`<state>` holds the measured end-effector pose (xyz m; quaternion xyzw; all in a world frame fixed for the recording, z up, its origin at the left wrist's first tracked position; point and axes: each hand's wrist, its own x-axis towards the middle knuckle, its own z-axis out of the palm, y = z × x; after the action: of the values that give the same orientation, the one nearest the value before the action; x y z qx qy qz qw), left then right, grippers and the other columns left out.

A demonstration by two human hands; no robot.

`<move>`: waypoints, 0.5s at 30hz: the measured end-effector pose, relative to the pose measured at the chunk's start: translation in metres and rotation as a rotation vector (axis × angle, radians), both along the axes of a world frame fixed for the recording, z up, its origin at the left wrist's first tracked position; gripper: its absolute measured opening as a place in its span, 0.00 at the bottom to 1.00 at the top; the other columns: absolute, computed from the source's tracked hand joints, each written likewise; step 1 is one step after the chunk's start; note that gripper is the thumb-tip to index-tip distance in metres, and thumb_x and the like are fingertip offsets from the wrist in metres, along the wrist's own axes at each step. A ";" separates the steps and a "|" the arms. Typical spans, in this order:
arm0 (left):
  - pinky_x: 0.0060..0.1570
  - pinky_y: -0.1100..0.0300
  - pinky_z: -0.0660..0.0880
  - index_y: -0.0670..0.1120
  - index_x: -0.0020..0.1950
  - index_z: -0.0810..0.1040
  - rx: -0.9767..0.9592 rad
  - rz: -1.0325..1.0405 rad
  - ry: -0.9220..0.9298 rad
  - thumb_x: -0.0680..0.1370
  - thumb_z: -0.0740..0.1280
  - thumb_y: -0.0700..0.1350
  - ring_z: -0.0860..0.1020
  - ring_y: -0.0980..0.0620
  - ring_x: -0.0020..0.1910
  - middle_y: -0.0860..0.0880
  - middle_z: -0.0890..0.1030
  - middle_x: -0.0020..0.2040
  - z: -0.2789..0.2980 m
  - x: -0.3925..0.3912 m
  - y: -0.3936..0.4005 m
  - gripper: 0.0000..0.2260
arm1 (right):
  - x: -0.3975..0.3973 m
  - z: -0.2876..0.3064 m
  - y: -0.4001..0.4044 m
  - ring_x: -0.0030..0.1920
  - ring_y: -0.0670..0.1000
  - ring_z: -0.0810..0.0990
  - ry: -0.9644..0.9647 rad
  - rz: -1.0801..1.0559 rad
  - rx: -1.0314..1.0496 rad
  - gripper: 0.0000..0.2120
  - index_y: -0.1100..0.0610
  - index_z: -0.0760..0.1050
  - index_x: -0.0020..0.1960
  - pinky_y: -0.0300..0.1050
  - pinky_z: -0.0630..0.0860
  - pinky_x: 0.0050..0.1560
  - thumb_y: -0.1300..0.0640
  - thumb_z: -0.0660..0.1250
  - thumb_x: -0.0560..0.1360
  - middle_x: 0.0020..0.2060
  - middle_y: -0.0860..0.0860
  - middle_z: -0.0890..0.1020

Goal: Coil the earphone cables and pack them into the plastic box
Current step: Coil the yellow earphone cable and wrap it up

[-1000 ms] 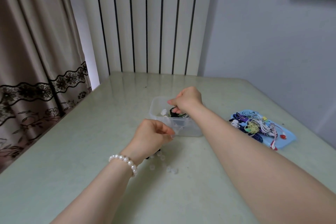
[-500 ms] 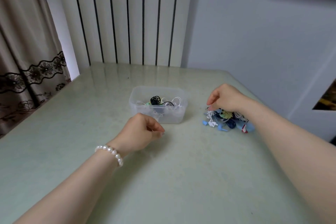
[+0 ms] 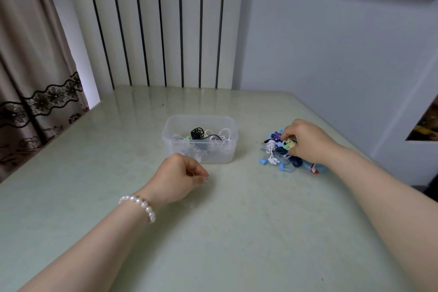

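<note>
While my right hand [image 3: 308,141] reaches into the pile of earphones [image 3: 283,153] on the right side of the pale green bench [image 3: 237,232], its fingers curl round a yellow-green bundle of cable [image 3: 291,143] at the top of the heap. My left hand [image 3: 179,176] waits just in front of the plastic box [image 3: 200,138], fingers loosely curled with thumb and forefinger tips close together; I cannot tell whether it pinches anything. That clear box sits mid-bench, well left of the pile, and already holds several earphones, black, white and green. A pearl bracelet [image 3: 139,205] circles my left wrist. I judge this to be the picking step: choosing the next set. My next move calls for lifting one cable free of its tangled neighbours, then bringing both hands together to wind it.
</note>
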<state>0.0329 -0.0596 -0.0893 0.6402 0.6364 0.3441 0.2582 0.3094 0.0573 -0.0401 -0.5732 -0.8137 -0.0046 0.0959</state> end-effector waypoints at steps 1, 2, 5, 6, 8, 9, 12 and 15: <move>0.35 0.72 0.71 0.51 0.35 0.82 0.001 0.004 -0.006 0.71 0.72 0.41 0.74 0.66 0.28 0.56 0.81 0.33 0.001 0.000 0.000 0.07 | -0.002 0.001 -0.001 0.50 0.54 0.74 0.037 0.019 0.037 0.16 0.54 0.77 0.55 0.42 0.67 0.45 0.62 0.70 0.67 0.47 0.51 0.72; 0.35 0.71 0.72 0.51 0.35 0.82 0.003 0.009 -0.019 0.71 0.72 0.41 0.74 0.66 0.28 0.56 0.81 0.33 0.001 -0.001 0.000 0.06 | -0.006 0.004 -0.002 0.49 0.53 0.74 0.086 0.032 0.064 0.17 0.54 0.78 0.56 0.42 0.68 0.46 0.61 0.69 0.68 0.48 0.52 0.75; 0.31 0.68 0.74 0.49 0.35 0.82 -0.003 0.028 -0.079 0.71 0.72 0.40 0.74 0.64 0.26 0.56 0.80 0.31 0.002 -0.001 0.000 0.06 | -0.020 0.019 -0.009 0.44 0.50 0.74 0.324 0.001 0.085 0.18 0.52 0.78 0.57 0.39 0.69 0.48 0.59 0.70 0.67 0.44 0.50 0.78; 0.30 0.66 0.75 0.48 0.35 0.82 -0.008 0.036 -0.101 0.71 0.71 0.40 0.75 0.63 0.27 0.55 0.80 0.31 0.003 -0.002 0.000 0.06 | -0.024 0.025 -0.010 0.44 0.50 0.76 0.410 -0.013 0.085 0.18 0.52 0.78 0.57 0.39 0.69 0.49 0.59 0.69 0.67 0.43 0.50 0.78; 0.27 0.65 0.73 0.49 0.34 0.82 -0.011 0.050 -0.136 0.71 0.72 0.39 0.75 0.60 0.27 0.53 0.81 0.32 0.003 -0.003 0.000 0.07 | -0.034 0.036 -0.014 0.43 0.51 0.79 0.615 -0.015 0.051 0.16 0.54 0.78 0.56 0.39 0.72 0.47 0.60 0.67 0.69 0.42 0.52 0.79; 0.26 0.66 0.72 0.48 0.34 0.81 -0.009 0.051 -0.155 0.71 0.72 0.39 0.75 0.61 0.27 0.54 0.80 0.31 0.003 -0.003 -0.001 0.07 | -0.039 0.040 -0.015 0.40 0.52 0.80 0.728 -0.006 0.012 0.14 0.55 0.78 0.55 0.40 0.73 0.43 0.61 0.65 0.71 0.41 0.52 0.80; 0.24 0.71 0.68 0.47 0.35 0.81 -0.008 0.046 -0.228 0.71 0.71 0.37 0.73 0.65 0.25 0.54 0.80 0.31 0.006 0.000 -0.002 0.07 | -0.050 0.046 -0.022 0.30 0.53 0.80 0.975 0.019 -0.189 0.15 0.60 0.78 0.53 0.39 0.72 0.29 0.66 0.56 0.73 0.36 0.55 0.82; 0.35 0.71 0.73 0.46 0.38 0.80 -0.012 0.046 -0.383 0.71 0.71 0.35 0.77 0.58 0.34 0.49 0.81 0.35 0.011 0.003 -0.004 0.06 | -0.062 0.042 -0.037 0.29 0.56 0.80 1.152 0.103 -0.459 0.15 0.65 0.76 0.52 0.41 0.74 0.29 0.68 0.53 0.72 0.38 0.64 0.81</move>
<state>0.0356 -0.0639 -0.0780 0.5468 0.5920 0.4616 0.3707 0.2476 0.0201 0.0015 -0.4495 -0.6382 0.4852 0.3940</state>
